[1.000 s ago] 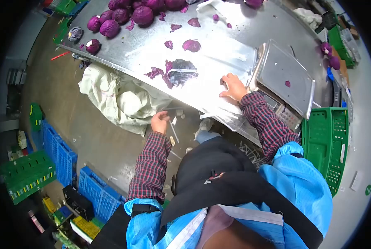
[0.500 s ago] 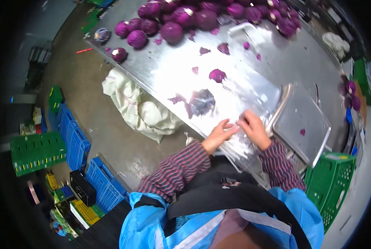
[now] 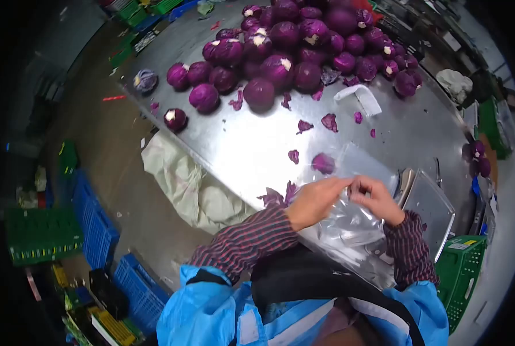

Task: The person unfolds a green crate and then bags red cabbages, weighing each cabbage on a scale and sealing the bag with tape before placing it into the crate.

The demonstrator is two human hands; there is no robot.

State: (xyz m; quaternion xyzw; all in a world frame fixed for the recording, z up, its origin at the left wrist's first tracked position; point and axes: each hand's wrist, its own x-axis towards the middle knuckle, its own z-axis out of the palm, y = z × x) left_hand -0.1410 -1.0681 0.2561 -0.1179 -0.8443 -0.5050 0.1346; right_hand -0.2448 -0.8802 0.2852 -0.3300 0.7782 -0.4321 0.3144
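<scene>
My left hand (image 3: 315, 203) and my right hand (image 3: 377, 199) meet fingertip to fingertip over the near edge of the steel table. Both are closed in a pinch on a clear plastic bag (image 3: 350, 228); the exact grip is partly hidden by the fingers. The crinkled plastic hangs down toward my apron. Just beyond my fingers lies a small red cabbage piece (image 3: 323, 163). Loose purple leaves (image 3: 275, 196) rest beside my left hand. More flat clear plastic (image 3: 358, 160) lies behind my right hand.
Many red cabbages (image 3: 260, 92) are heaped at the table's far side. A white curved object (image 3: 358, 99) lies near them. At right sits a metal tray (image 3: 433, 202) above a green crate (image 3: 460, 277). White sacks (image 3: 182, 179) and blue crates (image 3: 96, 219) stand at left.
My hands have come together at the fingertips, and the clear plastic shows spread below them. The view has tilted up, bringing more of the cabbage heap into sight.
</scene>
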